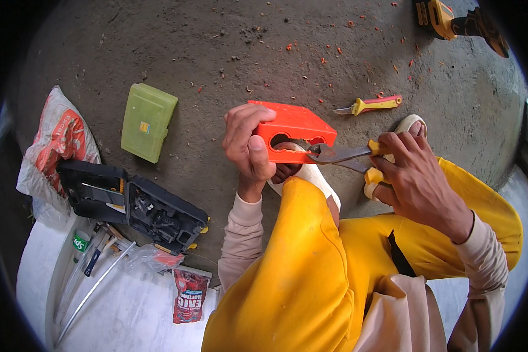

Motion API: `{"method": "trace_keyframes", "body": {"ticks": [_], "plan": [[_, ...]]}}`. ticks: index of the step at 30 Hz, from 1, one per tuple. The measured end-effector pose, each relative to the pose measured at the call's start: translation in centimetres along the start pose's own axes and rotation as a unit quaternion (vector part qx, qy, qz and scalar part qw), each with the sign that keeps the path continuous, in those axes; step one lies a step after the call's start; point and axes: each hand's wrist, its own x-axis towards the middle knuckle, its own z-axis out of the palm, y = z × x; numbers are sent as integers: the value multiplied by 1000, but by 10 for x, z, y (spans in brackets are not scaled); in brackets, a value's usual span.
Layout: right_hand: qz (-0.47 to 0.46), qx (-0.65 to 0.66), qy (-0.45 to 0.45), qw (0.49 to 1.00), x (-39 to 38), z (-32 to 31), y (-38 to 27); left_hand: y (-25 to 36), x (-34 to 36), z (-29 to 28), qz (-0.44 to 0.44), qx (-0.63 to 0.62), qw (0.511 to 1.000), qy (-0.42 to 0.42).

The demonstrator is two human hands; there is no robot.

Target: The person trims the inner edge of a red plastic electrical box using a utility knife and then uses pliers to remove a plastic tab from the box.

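My left hand (247,139) is closed around one end of an orange plastic electrical box (296,121), held tilted above the floor. Ragged cutouts run along the wall that faces me. In my right hand (413,176) is a pair of pliers (347,155) with yellow handles, the fingers wrapped around the grips. The handles stand somewhat apart, and the jaws meet the box wall at the right-hand cutout. Whether they bite the plastic, I cannot tell. A knife (371,105) with a yellow and red handle lies on the floor to the right of the box.
A green plastic case (148,122) lies on the concrete floor (176,41) at left. Beside it are an open black toolbox (98,206), a sack (61,138), a metal rod (94,287) and a red packet (190,295). A yellow power tool (440,19) stands far right. Orange scraps dot the floor.
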Motion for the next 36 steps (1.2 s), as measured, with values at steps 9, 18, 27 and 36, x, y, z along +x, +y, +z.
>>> {"method": "trace_keyframes", "body": {"ticks": [9,18,27,36], "plan": [[14,72,-91,993,6,-6,8,1,0,1,6,3,1000,-7],[44,294,-123,947,4,15,21,1,1,1,0,-7,1000,2],[23,324,-70,943,6,4,24,-3,-1,-1,-12,-10,1000,10],[-23,65,-16,998,0,4,9,-6,0,1,-14,-19,1000,12]]}}
